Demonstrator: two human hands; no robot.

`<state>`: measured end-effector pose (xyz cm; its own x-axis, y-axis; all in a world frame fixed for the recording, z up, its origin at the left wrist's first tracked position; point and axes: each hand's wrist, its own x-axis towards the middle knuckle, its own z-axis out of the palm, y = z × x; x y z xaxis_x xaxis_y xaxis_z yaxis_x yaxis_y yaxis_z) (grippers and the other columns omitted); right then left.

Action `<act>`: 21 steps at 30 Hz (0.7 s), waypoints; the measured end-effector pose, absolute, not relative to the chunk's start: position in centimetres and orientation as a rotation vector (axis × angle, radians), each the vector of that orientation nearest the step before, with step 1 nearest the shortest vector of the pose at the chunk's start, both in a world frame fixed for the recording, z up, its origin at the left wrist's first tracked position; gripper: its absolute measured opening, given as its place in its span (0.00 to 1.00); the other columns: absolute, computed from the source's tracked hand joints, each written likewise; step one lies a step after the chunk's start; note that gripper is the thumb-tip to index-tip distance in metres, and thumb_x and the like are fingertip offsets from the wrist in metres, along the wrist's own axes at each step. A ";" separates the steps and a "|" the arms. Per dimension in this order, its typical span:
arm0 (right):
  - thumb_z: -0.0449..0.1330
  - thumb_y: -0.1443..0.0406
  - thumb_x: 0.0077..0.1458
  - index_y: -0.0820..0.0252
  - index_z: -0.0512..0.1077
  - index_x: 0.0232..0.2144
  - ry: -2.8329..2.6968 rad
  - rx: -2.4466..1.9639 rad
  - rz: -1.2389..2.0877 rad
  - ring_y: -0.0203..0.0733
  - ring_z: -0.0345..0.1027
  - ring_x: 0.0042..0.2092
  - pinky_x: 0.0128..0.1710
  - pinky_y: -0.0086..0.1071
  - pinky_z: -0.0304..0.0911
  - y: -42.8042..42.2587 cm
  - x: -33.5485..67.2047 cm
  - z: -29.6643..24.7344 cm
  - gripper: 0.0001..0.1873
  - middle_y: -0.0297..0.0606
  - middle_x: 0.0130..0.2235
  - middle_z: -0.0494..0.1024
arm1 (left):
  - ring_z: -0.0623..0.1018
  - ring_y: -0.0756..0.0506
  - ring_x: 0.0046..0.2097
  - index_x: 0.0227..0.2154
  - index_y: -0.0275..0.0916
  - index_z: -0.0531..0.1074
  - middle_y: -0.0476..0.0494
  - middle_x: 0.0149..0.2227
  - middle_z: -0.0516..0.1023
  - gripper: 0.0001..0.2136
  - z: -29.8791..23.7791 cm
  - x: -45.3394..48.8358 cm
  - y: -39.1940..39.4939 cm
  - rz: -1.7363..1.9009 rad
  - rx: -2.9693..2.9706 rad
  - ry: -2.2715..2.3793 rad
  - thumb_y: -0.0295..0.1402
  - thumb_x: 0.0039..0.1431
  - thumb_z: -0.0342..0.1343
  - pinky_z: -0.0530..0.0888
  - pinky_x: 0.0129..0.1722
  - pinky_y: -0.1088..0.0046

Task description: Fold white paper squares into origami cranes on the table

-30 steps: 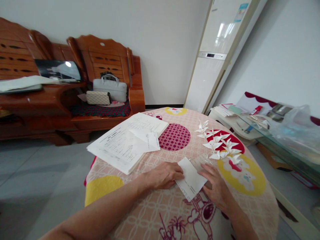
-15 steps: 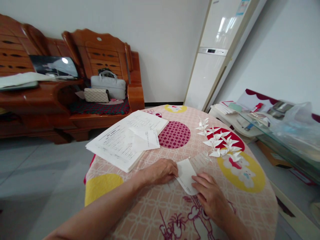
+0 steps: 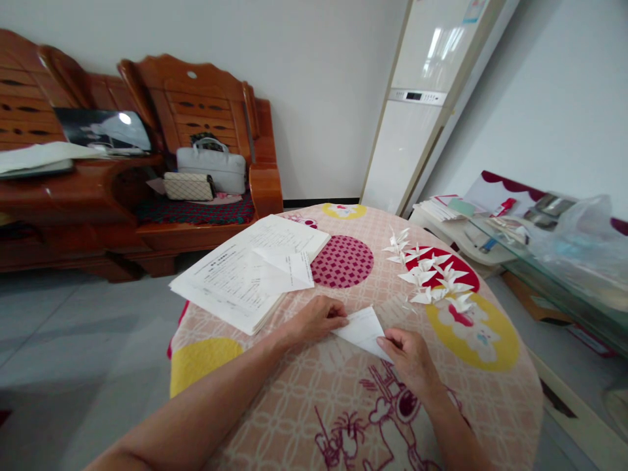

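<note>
A small white paper (image 3: 364, 328), folded to a triangle, is lifted a little off the round table (image 3: 304, 412). My left hand (image 3: 316, 319) pinches its left corner with curled fingers. My right hand (image 3: 411, 356) pinches its right corner between thumb and fingers. Several folded white paper cranes (image 3: 432, 278) lie in a row just beyond the paper, to the right. An open stack of printed sheets (image 3: 250, 275) rests at the table's far left, close to my left hand.
The table wears a pink cloth with red and yellow circles. A wooden bench (image 3: 196, 157) with a grey bag (image 3: 212, 169) stands behind at left. A tall white air conditioner (image 3: 422, 104) stands at back. A glass shelf (image 3: 549, 255) with papers and plastic is at right.
The flat paper has been folded over into a triangle and raised off the cloth. My right hand moved from lying flat on it to pinching its right corner; my left hand kept its grip.
</note>
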<state>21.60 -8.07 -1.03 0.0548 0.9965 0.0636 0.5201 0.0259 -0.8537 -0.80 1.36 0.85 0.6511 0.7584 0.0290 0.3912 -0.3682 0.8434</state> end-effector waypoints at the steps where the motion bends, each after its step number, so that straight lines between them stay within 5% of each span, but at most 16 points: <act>1: 0.60 0.61 0.50 0.61 0.75 0.23 -1.503 -1.589 0.836 0.35 0.60 0.22 0.22 0.27 0.51 -7.9 21.5 -1.3 0.09 0.29 0.18 0.69 | 0.67 0.52 0.25 0.25 0.35 0.74 0.52 0.21 0.69 0.08 0.6 -0.6 1.3 0.545 1.977 0.929 0.33 0.53 0.54 0.59 0.23 0.79; 6: 0.63 0.62 0.45 0.60 0.77 0.44 -1.377 -1.723 0.632 0.41 0.65 0.23 0.25 0.31 0.57 -7.9 21.0 -2.0 0.22 0.31 0.20 0.74 | 0.71 0.50 0.27 0.30 0.36 0.75 0.50 0.24 0.75 0.06 -0.5 0.5 1.1 0.584 1.957 1.117 0.30 0.49 0.55 0.61 0.25 0.78; 10: 0.61 0.61 0.47 0.55 0.80 0.39 -1.454 -1.832 0.500 0.47 0.72 0.29 0.31 0.35 0.62 -8.1 20.9 -1.9 0.15 0.37 0.26 0.80 | 0.73 0.49 0.28 0.37 0.38 0.74 0.50 0.27 0.78 0.11 -0.9 0.9 1.0 0.590 2.050 1.192 0.28 0.49 0.55 0.63 0.28 0.76; 21: 0.60 0.62 0.49 0.56 0.80 0.34 -1.519 -1.838 0.474 0.49 0.74 0.34 0.36 0.37 0.63 -7.8 20.9 -2.1 0.12 0.42 0.32 0.82 | 0.73 0.49 0.28 0.36 0.39 0.74 0.50 0.26 0.77 0.09 -1.3 1.0 0.9 0.583 2.102 1.241 0.28 0.51 0.56 0.62 0.29 0.75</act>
